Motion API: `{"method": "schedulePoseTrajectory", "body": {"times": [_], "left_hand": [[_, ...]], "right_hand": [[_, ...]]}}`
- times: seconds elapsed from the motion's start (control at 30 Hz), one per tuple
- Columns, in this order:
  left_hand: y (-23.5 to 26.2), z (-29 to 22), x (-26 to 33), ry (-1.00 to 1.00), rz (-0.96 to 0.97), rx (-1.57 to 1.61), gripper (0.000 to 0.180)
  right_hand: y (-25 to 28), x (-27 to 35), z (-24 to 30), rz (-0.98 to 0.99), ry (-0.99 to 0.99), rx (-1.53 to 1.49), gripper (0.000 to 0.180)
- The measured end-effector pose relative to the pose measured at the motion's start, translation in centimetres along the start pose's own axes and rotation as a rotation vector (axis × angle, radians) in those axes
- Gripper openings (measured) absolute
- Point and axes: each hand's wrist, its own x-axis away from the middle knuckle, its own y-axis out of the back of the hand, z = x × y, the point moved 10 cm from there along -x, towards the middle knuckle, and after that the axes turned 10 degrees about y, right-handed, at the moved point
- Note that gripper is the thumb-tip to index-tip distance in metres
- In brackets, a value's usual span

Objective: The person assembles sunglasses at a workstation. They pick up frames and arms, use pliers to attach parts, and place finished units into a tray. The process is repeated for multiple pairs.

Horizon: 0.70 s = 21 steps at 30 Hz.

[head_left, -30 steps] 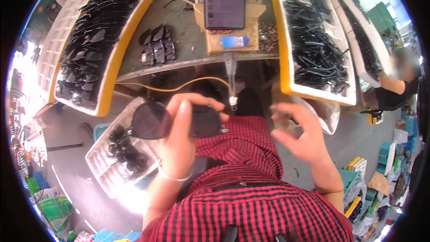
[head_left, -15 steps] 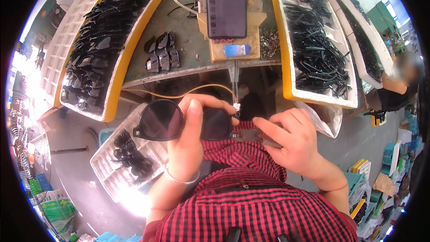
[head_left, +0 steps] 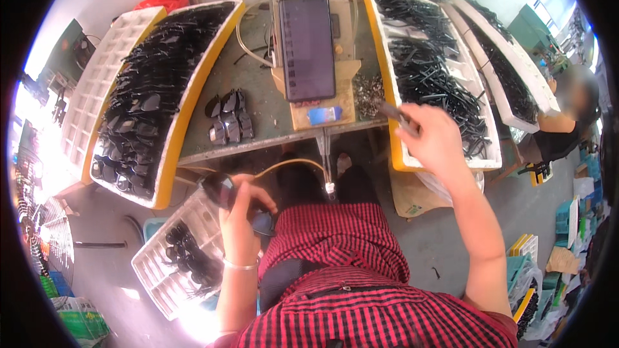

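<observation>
My left hand [head_left: 240, 229] is closed round the bridge of a dark sunglasses front [head_left: 220, 191], low on the left above the white foam tray [head_left: 149, 281]. One lens shows on each side of my fingers. My right hand [head_left: 433, 140] is at the near edge of the foam tray of black temple arms [head_left: 433, 77], pinching a short dark grey flat piece [head_left: 391, 111] that points left. Its exact kind is unclear. On the bench, several sunglasses fronts [head_left: 230, 118] lie in a small group.
A phone [head_left: 307, 48] leans on a beige machine, with a blue box [head_left: 324, 115] before it. A yellow-edged tray [head_left: 155, 90] full of dark sunglasses fronts stands left. Black parts [head_left: 187, 251] lie in the lower tray. A person [head_left: 561, 132] sits at far right.
My right hand has moved away from the sunglasses, up and right to the temple-arm tray. My left hand has lowered and shifted left with the sunglasses front, which is now tilted. The view has shifted.
</observation>
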Motion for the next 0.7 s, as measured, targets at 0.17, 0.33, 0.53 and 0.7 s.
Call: {"method": "schedulePoseTrajectory", "body": {"times": [0.17, 0.33, 0.53, 0.7], "left_hand": [[3.5, 3.0, -2.4, 0.16, -0.163, 0.13, 0.031], [5.9, -5.4, -7.3, -0.349, -0.425, -0.749, 0.049], [5.5, -9.8, -15.0, -0.419, -0.811, -1.356, 0.055], [5.3, -8.5, -17.5, -0.246, -0.847, -1.466, 0.066]], "right_hand": [[-2.8, -4.0, -4.6, 0.018, -0.017, 0.331, 0.037], [-0.2, 2.6, 0.6, -0.186, 0.015, -0.196, 0.042], [-1.8, 9.7, 6.7, -0.007, -0.029, -0.513, 0.04], [-3.4, 14.2, 5.7, 0.025, -0.224, -0.671, 0.04]]}}
